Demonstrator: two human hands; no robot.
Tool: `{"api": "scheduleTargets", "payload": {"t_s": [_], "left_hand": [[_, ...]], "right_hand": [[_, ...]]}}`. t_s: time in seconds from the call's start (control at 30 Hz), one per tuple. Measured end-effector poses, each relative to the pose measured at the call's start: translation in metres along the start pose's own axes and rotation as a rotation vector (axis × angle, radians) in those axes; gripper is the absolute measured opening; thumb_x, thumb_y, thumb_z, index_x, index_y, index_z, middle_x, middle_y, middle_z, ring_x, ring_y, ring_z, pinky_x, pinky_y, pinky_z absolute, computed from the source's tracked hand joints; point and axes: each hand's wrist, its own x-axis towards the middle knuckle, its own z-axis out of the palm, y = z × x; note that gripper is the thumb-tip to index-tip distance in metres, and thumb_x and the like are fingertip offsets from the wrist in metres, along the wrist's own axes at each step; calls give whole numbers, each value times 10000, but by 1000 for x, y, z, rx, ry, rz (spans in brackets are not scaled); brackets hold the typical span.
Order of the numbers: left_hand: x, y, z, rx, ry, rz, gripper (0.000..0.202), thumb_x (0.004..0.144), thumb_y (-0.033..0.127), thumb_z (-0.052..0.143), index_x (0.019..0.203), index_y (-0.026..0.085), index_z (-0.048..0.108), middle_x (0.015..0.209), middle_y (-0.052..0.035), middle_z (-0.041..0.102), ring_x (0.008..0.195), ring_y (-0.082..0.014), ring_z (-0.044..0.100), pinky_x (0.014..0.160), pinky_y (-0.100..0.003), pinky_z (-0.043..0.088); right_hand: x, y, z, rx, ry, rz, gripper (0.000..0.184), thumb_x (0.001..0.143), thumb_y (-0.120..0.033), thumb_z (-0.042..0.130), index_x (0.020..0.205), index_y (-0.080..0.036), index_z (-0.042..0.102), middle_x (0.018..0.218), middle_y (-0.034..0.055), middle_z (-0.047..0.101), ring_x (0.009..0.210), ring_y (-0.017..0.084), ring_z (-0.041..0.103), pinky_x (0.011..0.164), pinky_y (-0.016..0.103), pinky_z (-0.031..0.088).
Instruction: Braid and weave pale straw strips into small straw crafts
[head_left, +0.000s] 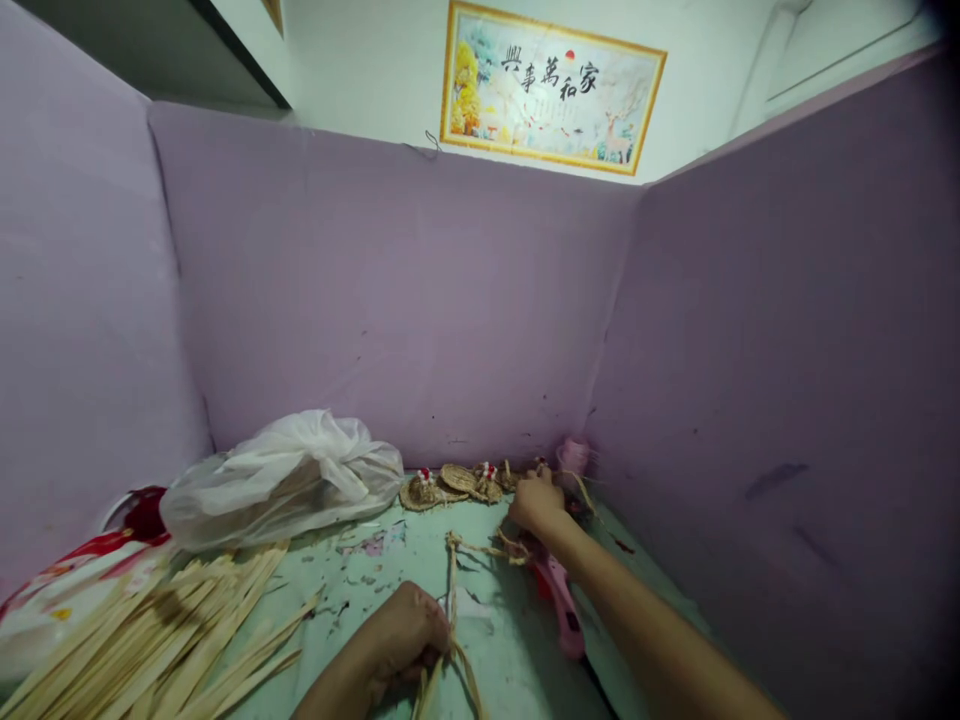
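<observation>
My left hand (409,635) is closed around a twisted straw cord (451,580) near the front of the table. The cord rises from the fist to a knot, then bends right, and loose straw ends hang below the hand. My right hand (538,498) reaches to the back right, its fingers bent and closed; what is in them is hidden. Just left of it sit several small woven straw pieces (457,482), some with red and white beads. Beneath my right forearm lies a pink-handled tool (559,595) with a dark cable, its front end partly covered.
Flat pale straw strips (165,630) spread over the left of the worn green tabletop (352,570). Behind them rests a white plastic bag (300,475), beside red and white cloth (75,590). A pink thread cone (574,455) stands in the back corner. Purple panels (390,290) enclose the table.
</observation>
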Motion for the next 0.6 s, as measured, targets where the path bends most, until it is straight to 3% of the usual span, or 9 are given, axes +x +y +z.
{"api": "scheduleTargets", "payload": {"t_s": [0.13, 0.3, 0.37, 0.43, 0.5, 0.6], "left_hand": [[-1, 1, 0, -3, -5, -2, 74, 448, 189, 513, 414, 138, 472, 307, 51, 338, 261, -35, 232, 306, -183, 114], [-2, 1, -2, -38, -44, 27, 56, 444, 171, 499, 418, 133, 467, 309, 55, 345, 257, -28, 224, 301, -179, 117], [-3, 0, -3, -49, -58, 36, 47, 450, 166, 495, 429, 127, 479, 313, 57, 346, 259, -25, 228, 301, -175, 115], [-4, 1, -5, -65, -74, 43, 40, 454, 160, 492, 440, 123, 484, 320, 58, 350, 263, -24, 242, 303, -169, 115], [-4, 1, -8, -88, -91, 44, 55, 451, 166, 503, 436, 127, 468, 329, 60, 349, 266, -21, 248, 302, -166, 106], [-4, -1, -12, -129, -118, 31, 86, 445, 192, 530, 466, 124, 481, 347, 66, 352, 266, -15, 238, 297, -166, 75]], "right_hand": [[-15, -5, -14, 11, -37, -57, 351, 638, -130, 499, 947, -66, 653, 1010, 209, 601, 1025, 299, 496, 735, 338, 423], [-56, -2, -52, 58, 26, -61, 352, 655, -95, 435, 943, -69, 636, 993, 198, 604, 932, 264, 545, 702, 303, 400], [-77, -4, -59, 230, 67, -45, 312, 686, -122, 413, 892, -116, 647, 906, 144, 640, 851, 227, 571, 672, 281, 391], [-97, -11, -53, 563, 33, -23, 286, 726, -181, 396, 865, -150, 644, 832, 94, 657, 778, 190, 582, 626, 251, 388], [-114, -24, -36, 871, -135, -7, 278, 724, -203, 395, 867, -142, 625, 770, 75, 655, 696, 162, 582, 567, 226, 388], [-130, -45, -7, 1091, -260, 95, 255, 665, -161, 434, 873, -136, 579, 753, 59, 633, 658, 136, 569, 545, 204, 392]]}}
